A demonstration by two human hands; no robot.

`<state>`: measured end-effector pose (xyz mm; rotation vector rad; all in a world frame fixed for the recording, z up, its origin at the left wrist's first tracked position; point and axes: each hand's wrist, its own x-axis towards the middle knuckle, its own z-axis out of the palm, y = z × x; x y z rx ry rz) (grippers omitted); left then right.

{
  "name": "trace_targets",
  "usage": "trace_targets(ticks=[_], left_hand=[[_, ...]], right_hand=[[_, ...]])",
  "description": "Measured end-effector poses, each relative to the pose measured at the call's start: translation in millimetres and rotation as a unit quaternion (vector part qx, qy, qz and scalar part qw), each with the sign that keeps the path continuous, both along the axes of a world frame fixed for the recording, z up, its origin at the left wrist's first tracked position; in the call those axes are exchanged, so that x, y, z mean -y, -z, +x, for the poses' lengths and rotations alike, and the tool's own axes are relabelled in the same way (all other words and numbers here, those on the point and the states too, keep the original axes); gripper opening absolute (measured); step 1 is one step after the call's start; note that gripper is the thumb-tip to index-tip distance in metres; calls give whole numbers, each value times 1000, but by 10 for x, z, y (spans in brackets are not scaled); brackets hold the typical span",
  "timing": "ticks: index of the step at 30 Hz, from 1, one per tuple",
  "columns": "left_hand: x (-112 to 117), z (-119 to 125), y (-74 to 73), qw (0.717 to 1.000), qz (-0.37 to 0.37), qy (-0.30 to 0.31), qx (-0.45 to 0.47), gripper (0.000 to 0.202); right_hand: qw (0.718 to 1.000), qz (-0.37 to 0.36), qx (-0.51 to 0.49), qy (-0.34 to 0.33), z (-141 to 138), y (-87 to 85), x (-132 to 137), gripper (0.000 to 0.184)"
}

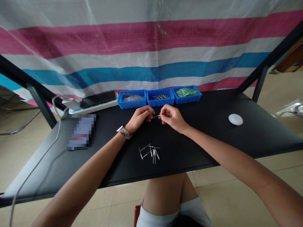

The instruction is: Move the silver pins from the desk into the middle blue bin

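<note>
My right hand (172, 118) pinches a thin silver blind rivet (157, 116) between thumb and fingers, just in front of the blue bins. The fingers of my left hand (141, 117) are curled together at the rivet's other end; how much of it they cover is hidden. A patterned band is round my left wrist. Nearer to me on the black table (189, 148) lies a loose pile of several blind rivets (153, 152), pointing different ways.
Three blue bins stand in a row: one with clear plastic bits (133, 98), one with rivets (162, 97), one with green packets (187, 92). At left are a phone (98, 99) on a white power strip, a cable and a blurred item (82, 131). A white mouse (235, 119) lies right.
</note>
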<state>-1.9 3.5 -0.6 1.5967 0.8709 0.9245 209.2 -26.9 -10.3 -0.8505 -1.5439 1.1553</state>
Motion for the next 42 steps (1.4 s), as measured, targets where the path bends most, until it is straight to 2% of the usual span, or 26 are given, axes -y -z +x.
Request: trace_targets(ticks=[2,6,17,24,31,42], left_hand=[[1,-1,-4,1000,-3,6,-8,30],[-1,1,8,1000,-7,3,-14,28],[-28,-16,55,1000,-21,-3,-9,28],[-2,-6,36,1000,-15,-11,13,24],[6,-18,28,1000,7,-5,8,25],[-11,-13,33,1000,0,-4,-9,26]], right_hand=[[999,-36,-30,4,9,38,-69,15],[997,-58,-53,21,28,65,-138,19],[995,-33,-43,83,19,63,-136,28],[995,-45,-40,77,31,71,-145,26],[992,-95,-60,61,43,30,-131,24],[994,-61,-42,83,27,54,-134,17]])
